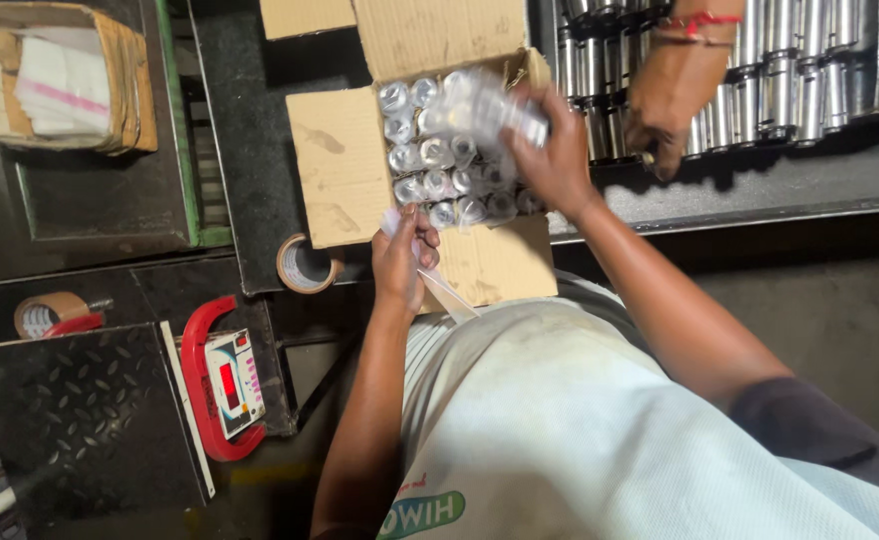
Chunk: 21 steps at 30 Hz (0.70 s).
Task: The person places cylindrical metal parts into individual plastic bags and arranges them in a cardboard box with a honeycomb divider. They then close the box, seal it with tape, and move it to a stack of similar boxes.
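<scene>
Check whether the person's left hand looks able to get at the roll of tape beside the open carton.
Probably yes. The left hand is at the carton's near edge, and the tape roll lies uncovered just beside it. But its fingers already pinch a clear plastic strip.

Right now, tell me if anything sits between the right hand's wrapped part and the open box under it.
Nothing visible does. The right hand holds the wrapped part directly over the box, above the rows of wrapped parts already inside. The left hand is at the near edge.
</scene>
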Tool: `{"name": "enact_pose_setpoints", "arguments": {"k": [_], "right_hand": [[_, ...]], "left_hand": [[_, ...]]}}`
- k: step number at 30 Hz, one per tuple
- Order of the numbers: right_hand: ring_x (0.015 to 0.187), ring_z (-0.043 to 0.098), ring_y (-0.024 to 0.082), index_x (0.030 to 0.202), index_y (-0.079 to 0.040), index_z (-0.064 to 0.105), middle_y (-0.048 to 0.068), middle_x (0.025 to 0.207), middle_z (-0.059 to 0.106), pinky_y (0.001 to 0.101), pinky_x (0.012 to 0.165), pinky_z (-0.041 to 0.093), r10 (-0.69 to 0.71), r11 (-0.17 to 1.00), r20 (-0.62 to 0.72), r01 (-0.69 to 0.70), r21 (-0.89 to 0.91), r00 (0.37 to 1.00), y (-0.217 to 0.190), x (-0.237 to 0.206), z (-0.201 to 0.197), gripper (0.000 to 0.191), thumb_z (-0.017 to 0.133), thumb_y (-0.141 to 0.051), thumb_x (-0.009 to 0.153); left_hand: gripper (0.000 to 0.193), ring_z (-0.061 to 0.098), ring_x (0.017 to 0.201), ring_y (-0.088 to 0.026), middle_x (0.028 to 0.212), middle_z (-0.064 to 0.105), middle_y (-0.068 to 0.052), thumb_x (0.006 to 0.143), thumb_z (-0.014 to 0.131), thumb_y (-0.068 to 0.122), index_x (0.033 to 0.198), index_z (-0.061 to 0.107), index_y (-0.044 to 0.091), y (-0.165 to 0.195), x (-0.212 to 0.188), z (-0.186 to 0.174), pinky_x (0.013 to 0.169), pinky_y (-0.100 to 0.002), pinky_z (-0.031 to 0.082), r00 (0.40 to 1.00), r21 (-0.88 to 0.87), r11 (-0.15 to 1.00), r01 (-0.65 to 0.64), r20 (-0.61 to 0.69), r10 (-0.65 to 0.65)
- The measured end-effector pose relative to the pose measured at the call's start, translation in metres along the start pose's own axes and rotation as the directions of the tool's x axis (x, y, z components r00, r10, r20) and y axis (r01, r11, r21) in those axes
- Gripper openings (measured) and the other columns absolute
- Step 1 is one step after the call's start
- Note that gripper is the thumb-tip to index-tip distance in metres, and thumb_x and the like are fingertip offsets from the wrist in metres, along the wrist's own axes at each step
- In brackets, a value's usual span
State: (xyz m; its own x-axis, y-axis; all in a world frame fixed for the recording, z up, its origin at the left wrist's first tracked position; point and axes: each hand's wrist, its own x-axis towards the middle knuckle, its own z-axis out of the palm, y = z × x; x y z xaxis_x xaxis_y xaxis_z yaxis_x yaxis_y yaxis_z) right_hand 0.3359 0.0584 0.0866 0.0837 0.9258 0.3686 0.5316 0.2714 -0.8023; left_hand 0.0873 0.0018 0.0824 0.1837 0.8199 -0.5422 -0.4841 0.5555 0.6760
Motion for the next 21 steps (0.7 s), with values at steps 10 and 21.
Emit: {"name": "enact_pose_setpoints", "arguments": {"k": [10,21], "right_hand": [[0.072,0.073,0.03,0.084,0.003,0.063,0.019,0.08,0.073,0.0396,0.068,0.059,0.417,0.848,0.038,-0.375,-0.374,0.908,0.041,0.11,0.022,0.072,0.102,-0.053,0.06],[0.081,0.073,0.029,0.091,-0.006,0.071,0.015,0.086,0.074,0.0419,0.073,0.057,0.333,0.892,0.254,-0.216,-0.397,0.908,-0.004,0.094,0.009,0.039,0.091,-0.036,0.077]], "left_hand": [[0.016,0.057,0.07,-0.01,0.087,0.063,-0.005,0.099,0.066,0.014,0.11,0.063,0.003,-0.007,0.002,-0.008,0.061,-0.025,0.046,0.99,-0.052,0.989,-0.137,-0.047,0.134],[0.032,0.072,0.102,-0.029,0.114,0.071,-0.02,0.101,0.062,0.017,0.123,0.061,-0.006,-0.017,0.015,0.02,0.086,-0.041,0.061,0.996,-0.068,0.996,-0.058,0.066,0.063]]}}
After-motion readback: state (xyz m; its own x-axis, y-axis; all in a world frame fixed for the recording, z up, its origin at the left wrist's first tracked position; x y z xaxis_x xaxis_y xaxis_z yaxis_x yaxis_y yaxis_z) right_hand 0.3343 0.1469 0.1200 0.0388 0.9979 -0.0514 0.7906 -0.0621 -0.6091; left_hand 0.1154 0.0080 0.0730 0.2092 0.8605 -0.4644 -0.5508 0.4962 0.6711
